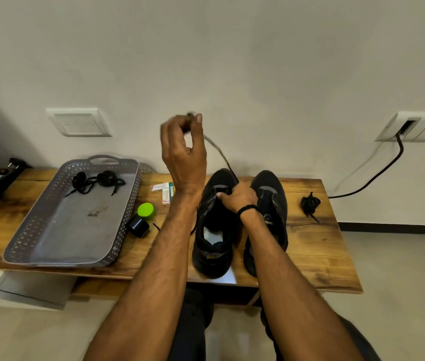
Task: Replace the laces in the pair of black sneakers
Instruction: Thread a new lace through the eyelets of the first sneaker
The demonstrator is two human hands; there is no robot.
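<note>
Two black sneakers stand side by side on the wooden table (pixel 310 246), toes toward the wall. My right hand (pixel 237 198) grips the tongue area of the left sneaker (pixel 212 238). My left hand (pixel 184 149) is raised above the table and pinches the end of a black lace (pixel 220 152) that runs taut down into that sneaker. The right sneaker (pixel 271 199) stands untouched beside my right wrist. A bundled black lace (pixel 309 204) lies on the table to the right of the shoes. More black laces (pixel 96 181) lie in the far end of a grey tray.
The grey perforated tray (pixel 76 230) fills the table's left half. Between it and the shoes lie a green-capped black container (pixel 142 220) and small white boxes (pixel 164 191). A black cable (pixel 377 175) hangs from a wall socket at the right.
</note>
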